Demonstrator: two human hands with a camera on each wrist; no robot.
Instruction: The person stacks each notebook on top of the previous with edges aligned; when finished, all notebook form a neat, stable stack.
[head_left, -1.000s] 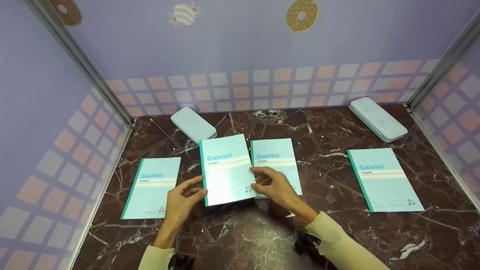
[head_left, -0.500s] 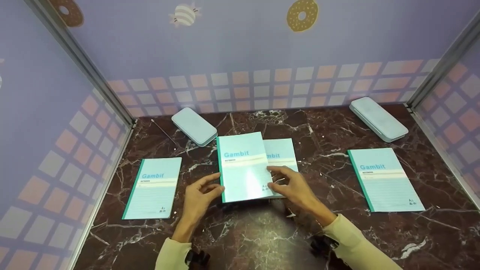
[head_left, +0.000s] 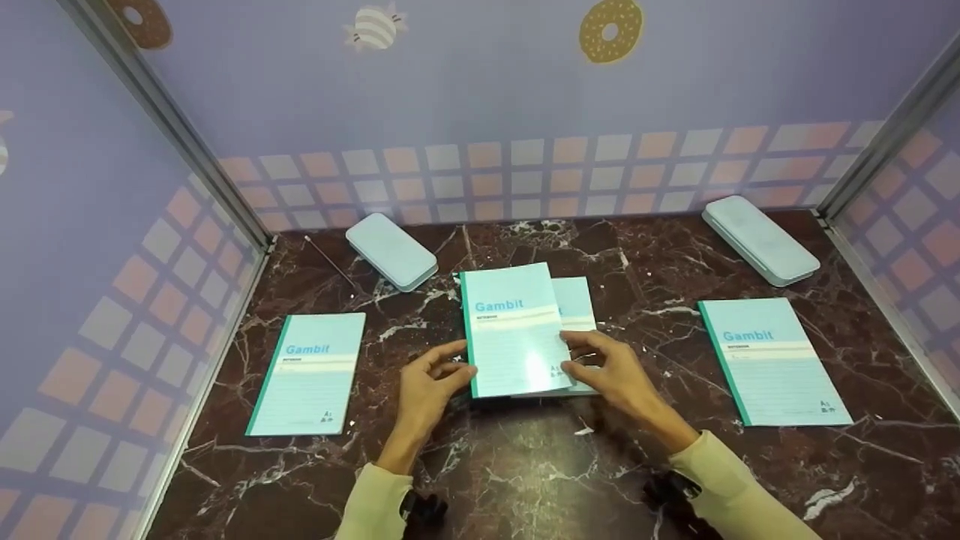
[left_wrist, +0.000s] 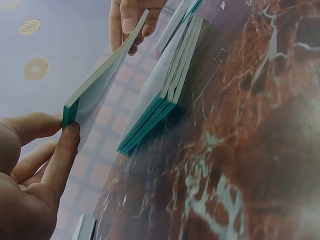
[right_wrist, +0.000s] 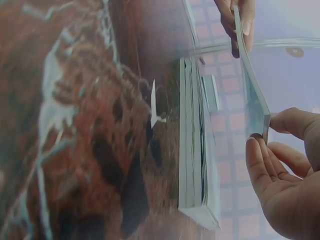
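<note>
My left hand (head_left: 433,384) pinches the green spine edge of a pale blue "Gambit" notebook (head_left: 516,337) between thumb and fingers. At its opposite edge, my right hand (head_left: 619,375) pinches the same notebook. Both wrist views show it raised above a small stack of notebooks (left_wrist: 150,122) lying on the table, with a gap between. From the head view the held notebook covers most of that stack, leaving the upper right part of the top cover (head_left: 576,300) showing. In the right wrist view the stack's page edges (right_wrist: 191,140) face the camera.
One matching notebook (head_left: 307,382) lies at the left and another (head_left: 776,367) at the right. A pale case (head_left: 391,251) and a thin stick (head_left: 330,262) lie at the back left; a second pale case (head_left: 761,240) is at the back right. Patterned panels (head_left: 480,90) enclose the marble-look table (head_left: 525,480).
Both hands have carried the held notebook to the right, so it now overlaps most of the stack. The other notebooks and the cases have stayed put.
</note>
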